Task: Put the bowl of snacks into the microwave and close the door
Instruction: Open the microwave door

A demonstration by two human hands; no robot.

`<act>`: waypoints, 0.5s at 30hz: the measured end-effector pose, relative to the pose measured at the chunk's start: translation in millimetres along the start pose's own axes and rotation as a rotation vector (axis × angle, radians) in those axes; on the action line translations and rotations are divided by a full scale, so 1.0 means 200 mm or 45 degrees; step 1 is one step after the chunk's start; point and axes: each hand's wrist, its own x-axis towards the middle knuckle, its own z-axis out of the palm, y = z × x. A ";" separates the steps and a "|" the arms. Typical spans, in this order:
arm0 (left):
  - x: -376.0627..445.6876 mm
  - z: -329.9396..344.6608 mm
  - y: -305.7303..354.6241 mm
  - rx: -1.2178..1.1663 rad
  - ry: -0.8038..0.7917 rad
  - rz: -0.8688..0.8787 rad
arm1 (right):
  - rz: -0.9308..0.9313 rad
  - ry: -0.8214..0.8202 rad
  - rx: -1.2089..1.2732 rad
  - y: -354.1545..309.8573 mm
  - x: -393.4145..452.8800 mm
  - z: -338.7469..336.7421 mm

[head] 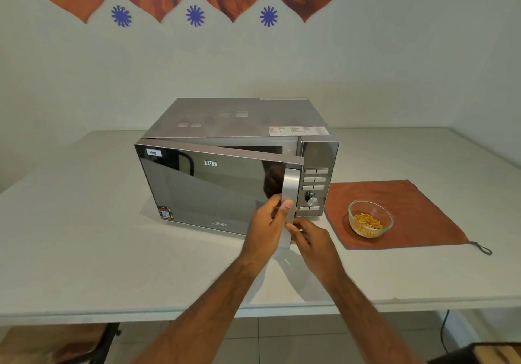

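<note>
A silver microwave stands in the middle of the white table. Its dark glass door hangs partly ajar, hinged on the left, with a gap showing along the top. My left hand grips the lower part of the vertical silver door handle, thumb on its front. My right hand holds the handle's bottom end just below. A clear glass bowl of orange-yellow snacks sits to the right of the microwave, untouched.
The bowl rests on a rust-brown cloth with a loop at its corner. The table's front edge runs below my forearms. The control panel with buttons and a knob is right of the door.
</note>
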 end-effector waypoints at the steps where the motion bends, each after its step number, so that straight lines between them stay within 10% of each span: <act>1: -0.03 -0.01 0.00 -0.007 -0.006 0.004 | -0.011 -0.006 0.010 -0.01 -0.02 0.00; 15: -0.33 -0.12 0.01 -0.043 0.078 0.059 | -0.079 0.089 -0.014 0.04 -0.30 -0.02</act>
